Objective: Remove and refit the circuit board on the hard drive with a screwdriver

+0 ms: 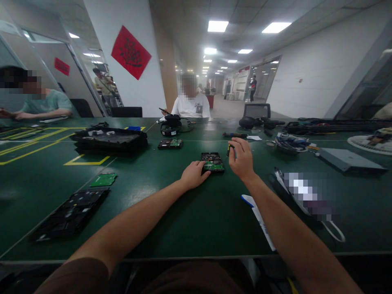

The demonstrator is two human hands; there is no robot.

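In the middle of the green table lies a hard drive (213, 166) with its green circuit board facing up along the near side. My left hand (194, 174) grips the drive's left edge, fingers over the side and thumb at the near edge. Above and to the right of the drive, my right hand (241, 158) is raised with its fingers pinched on a small black-and-yellow screwdriver (228, 150). Only part of its handle shows; the tip is hidden or too small to see. The screwdriver is apart from the drive.
Another hard drive (170, 143) lies farther back. Black trays (110, 139), a green circuit board (104, 179) and a black plastic frame (72, 214) are left. Right are a dark-handled tool (234, 135), a pouch (306, 192) and a grey box (352, 160). A person (191, 104) sits opposite.
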